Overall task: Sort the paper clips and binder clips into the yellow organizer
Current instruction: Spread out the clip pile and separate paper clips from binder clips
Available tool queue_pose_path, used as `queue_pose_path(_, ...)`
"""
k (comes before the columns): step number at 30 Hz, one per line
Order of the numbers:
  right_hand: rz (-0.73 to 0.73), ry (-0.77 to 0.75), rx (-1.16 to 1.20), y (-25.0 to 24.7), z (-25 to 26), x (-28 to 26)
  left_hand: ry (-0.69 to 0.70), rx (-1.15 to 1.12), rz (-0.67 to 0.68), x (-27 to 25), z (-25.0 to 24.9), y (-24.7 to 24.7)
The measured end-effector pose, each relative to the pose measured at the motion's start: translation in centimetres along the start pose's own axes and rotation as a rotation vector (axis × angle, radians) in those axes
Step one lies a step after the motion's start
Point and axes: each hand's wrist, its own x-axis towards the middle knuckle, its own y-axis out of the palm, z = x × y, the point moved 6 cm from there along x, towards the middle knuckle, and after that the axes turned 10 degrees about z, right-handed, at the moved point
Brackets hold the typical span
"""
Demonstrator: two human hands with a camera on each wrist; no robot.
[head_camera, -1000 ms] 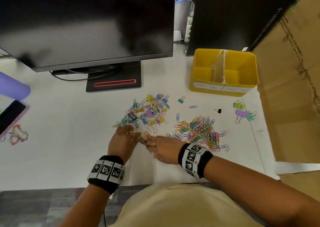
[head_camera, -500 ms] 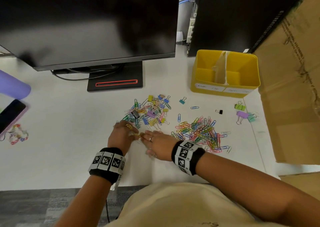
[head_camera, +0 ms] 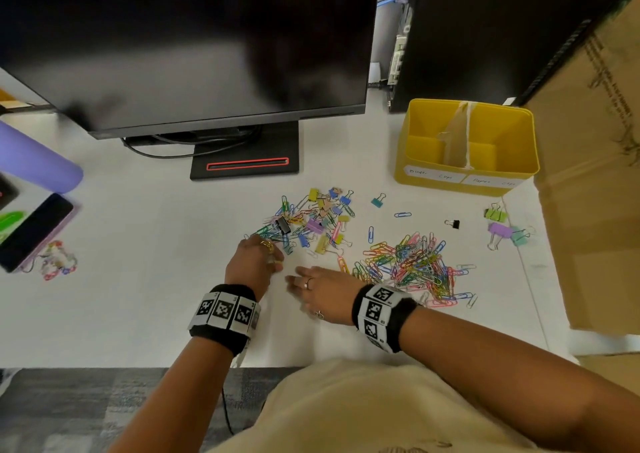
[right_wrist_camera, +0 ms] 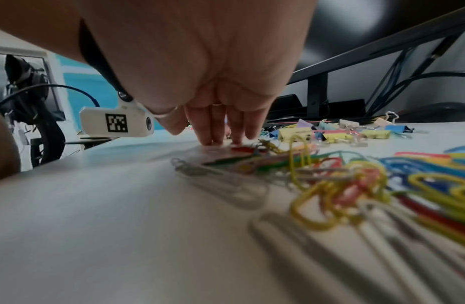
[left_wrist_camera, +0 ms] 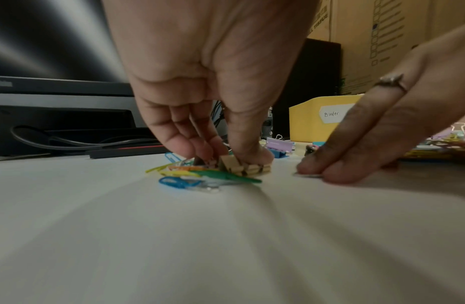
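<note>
A mixed heap of coloured binder clips and paper clips [head_camera: 311, 224] lies mid-table, with a separate paper clip pile [head_camera: 412, 265] to its right. My left hand [head_camera: 273, 258] is at the heap's near edge. Its thumb and curled fingers pinch a beige binder clip [left_wrist_camera: 244, 167] lying among a few paper clips [left_wrist_camera: 179, 182]. My right hand [head_camera: 294, 281] lies flat just right of it, straight fingertips [left_wrist_camera: 338, 174] pressing a pale paper clip onto the table. The yellow organizer [head_camera: 403, 148], labelled "Binder Clips" and "Paper Clips", stands at the back right with both compartments bare.
A monitor [head_camera: 190, 44] and its stand [head_camera: 244, 165] fill the back. A cardboard box [head_camera: 595, 175] walls the right side. Loose binder clips [head_camera: 498, 227] lie near the box. A phone [head_camera: 31, 231] and a purple cylinder [head_camera: 38, 162] sit at the left.
The two hands, which touched at the heap's near edge, now sit slightly apart. My right fingertips have slid a little back toward me.
</note>
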Motion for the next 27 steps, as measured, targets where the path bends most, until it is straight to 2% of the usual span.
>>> queue_pose_path(2,0.002,0.053,-0.014,0.0,-0.3,-1.2,0.009,0.004,-0.016,0.1,0.0,0.2)
queue_pose_path(4,-0.023,0.040,-0.013,0.2,-0.8,-3.3,0.008,-0.004,-0.030,0.0,0.0,0.2)
queue_pose_path(8,-0.161,0.037,0.110,0.6,-3.2,-7.9,0.059,0.012,-0.076,-0.7,-1.4,-0.1)
queue_pose_path(11,-0.307,0.243,0.392,-0.3,-7.4,-9.9,0.198,-0.020,-0.091,-1.0,-4.3,-0.1)
queue_pose_path(13,-0.313,0.386,0.466,-0.6,-9.9,-10.6,0.287,-0.022,-0.021,-0.5,-6.6,0.7)
queue_pose_path(16,-0.177,0.386,0.384,-0.3,-10.3,-10.6,0.369,0.026,0.071,0.8,-9.9,2.5)
queue_pose_path(17,-0.175,0.378,0.383,0.0,-10.2,-10.8,0.382,0.047,0.103,1.1,-11.0,3.0)
queue_pose_path(20,-0.330,0.424,0.480,0.2,-10.4,-13.4,0.412,0.120,0.205,1.8,-14.3,4.5)
queue_pose_path(23,-0.443,0.705,0.589,1.5,-13.1,-17.5,0.359,0.156,0.326,2.3,-16.4,6.1)
queue_pose_path(25,-0.343,0.818,0.673,2.8,-14.2,-18.8,0.317,0.170,0.380,2.4,-17.3,7.3)
queue_pose_path(27,-0.225,0.817,0.709,3.8,-14.3,-18.6,0.288,0.195,0.388,2.6,-18.1,8.0)
